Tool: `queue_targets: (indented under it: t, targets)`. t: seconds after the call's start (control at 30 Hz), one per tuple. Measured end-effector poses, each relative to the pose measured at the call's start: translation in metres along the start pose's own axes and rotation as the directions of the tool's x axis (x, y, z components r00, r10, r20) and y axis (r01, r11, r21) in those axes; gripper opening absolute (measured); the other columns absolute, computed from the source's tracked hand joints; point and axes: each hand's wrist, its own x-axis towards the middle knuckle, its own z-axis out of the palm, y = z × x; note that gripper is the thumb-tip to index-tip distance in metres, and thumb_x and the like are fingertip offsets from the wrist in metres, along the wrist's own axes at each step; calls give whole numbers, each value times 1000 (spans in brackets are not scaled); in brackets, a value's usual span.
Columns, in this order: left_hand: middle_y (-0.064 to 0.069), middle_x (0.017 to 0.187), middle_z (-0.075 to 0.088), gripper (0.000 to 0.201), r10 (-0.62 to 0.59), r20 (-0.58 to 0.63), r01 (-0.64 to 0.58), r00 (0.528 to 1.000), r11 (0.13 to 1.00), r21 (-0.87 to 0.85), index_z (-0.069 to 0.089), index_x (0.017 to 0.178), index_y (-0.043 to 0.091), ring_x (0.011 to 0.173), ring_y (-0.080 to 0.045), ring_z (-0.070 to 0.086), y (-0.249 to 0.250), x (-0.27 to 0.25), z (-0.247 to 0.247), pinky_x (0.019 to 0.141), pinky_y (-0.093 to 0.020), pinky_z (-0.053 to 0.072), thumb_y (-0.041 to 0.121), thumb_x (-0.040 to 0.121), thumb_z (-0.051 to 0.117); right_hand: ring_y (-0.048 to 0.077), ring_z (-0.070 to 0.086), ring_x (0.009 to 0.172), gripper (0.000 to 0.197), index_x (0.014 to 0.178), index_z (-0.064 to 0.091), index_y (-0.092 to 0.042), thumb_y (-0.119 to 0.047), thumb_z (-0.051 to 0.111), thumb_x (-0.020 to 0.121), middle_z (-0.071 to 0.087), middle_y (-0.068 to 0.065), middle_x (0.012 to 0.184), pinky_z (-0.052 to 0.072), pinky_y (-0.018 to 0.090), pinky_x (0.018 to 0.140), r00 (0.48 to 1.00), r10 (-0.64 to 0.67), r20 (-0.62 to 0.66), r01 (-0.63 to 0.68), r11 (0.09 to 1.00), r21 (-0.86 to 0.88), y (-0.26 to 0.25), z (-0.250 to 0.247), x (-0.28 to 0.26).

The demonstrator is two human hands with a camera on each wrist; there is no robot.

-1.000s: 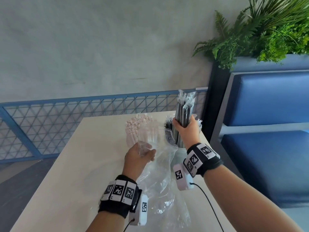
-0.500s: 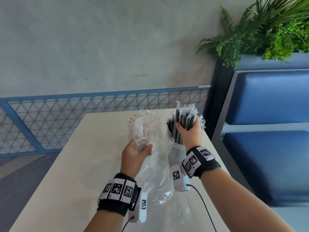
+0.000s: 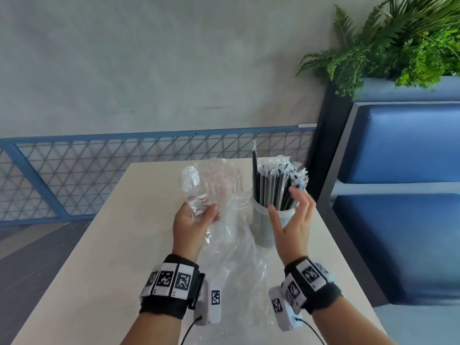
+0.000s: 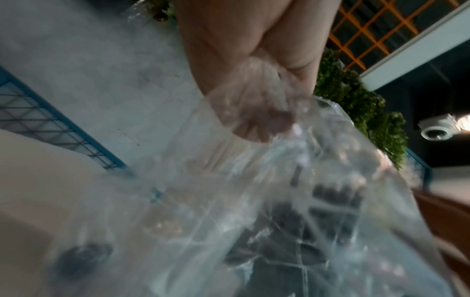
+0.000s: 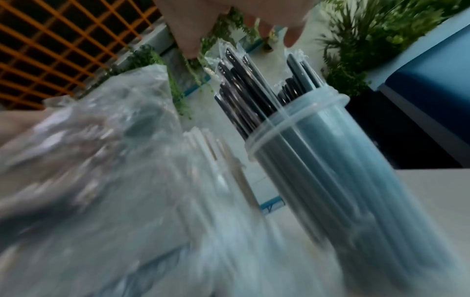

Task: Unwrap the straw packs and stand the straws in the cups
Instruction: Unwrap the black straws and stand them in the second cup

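A translucent cup (image 3: 263, 227) (image 5: 318, 160) stands on the table's right side with a bundle of black wrapped straws (image 3: 273, 188) (image 5: 244, 88) upright in it. One straw sticks up higher than the rest. My right hand (image 3: 291, 210) hovers open just in front of the cup's rim, fingers spread, holding nothing. My left hand (image 3: 196, 217) (image 4: 254, 112) grips the bunched top of an empty clear plastic bag (image 3: 211, 185) (image 4: 279, 211). Behind the bag, pale straws (image 3: 224, 180) (image 5: 211, 148) show faintly through the film; their cup is hidden.
The bag's crumpled tail (image 3: 236, 275) trails down the beige table (image 3: 112, 245) toward me. A blue mesh railing (image 3: 99, 160) runs behind the table. A blue bench (image 3: 403, 220) and a planter with ferns (image 3: 398, 46) stand to the right.
My right hand lowered the black straw bundle into the cup and let go; it now hangs open beside the rim. My left hand keeps hold of the bag.
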Motion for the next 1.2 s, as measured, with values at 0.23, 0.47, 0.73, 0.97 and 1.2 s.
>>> queue_targets:
  t: [0.23, 0.47, 0.73, 0.97, 1.2]
  targets:
    - [2, 59, 62, 11, 29, -178, -47, 984, 994, -99, 60, 92, -1, 55, -11, 57, -5, 6, -15, 59, -19, 49, 5, 84, 64, 15, 47, 123, 72, 126, 41, -30, -78, 37, 73, 50, -6, 128, 42, 38, 99, 554, 621, 554, -804, 572, 163, 18, -11, -62]
    - [-9, 122, 45, 83, 53, -387, -18, 920, 995, 94, 26, 134, 19, 105, -14, 58, -16, -6, -16, 93, -33, 51, 41, 71, 74, 16, 62, 94, 48, 107, 58, -13, -49, 52, 76, 65, 4, 97, 44, 37, 85, 481, 554, 680, -868, 411, 279, 6, -13, -64]
    - [-8, 128, 57, 66, 276, -93, -27, 957, 403, 915, 51, 126, 23, 130, -30, 44, -9, -14, -27, 111, -57, 8, 68, 81, 33, 28, 64, 70, 28, 98, 53, -5, -31, 44, 93, 53, 7, 71, 52, 44, 73, 441, 535, 721, -882, 407, 237, 8, -31, -44]
    - [-12, 61, 58, 24, -24, -117, 98, 993, 726, 681, 51, 108, 10, 47, -22, 49, -36, -24, -53, 56, -30, 42, 12, 86, 60, 19, 58, 60, 33, 103, 53, -3, -33, 47, 94, 51, 3, 70, 56, 37, 68, 386, 549, 742, -854, 517, 62, 26, -43, -38]
    - [-13, 61, 56, 14, -110, -213, 233, 971, 630, 741, 48, 97, 12, 44, -26, 50, -75, -55, -63, 46, -33, 42, 3, 92, 39, 22, 56, 70, 29, 109, 49, -9, -22, 61, 87, 58, 10, 90, 49, 38, 77, 502, 705, 501, -641, 692, -332, 66, -47, -45]
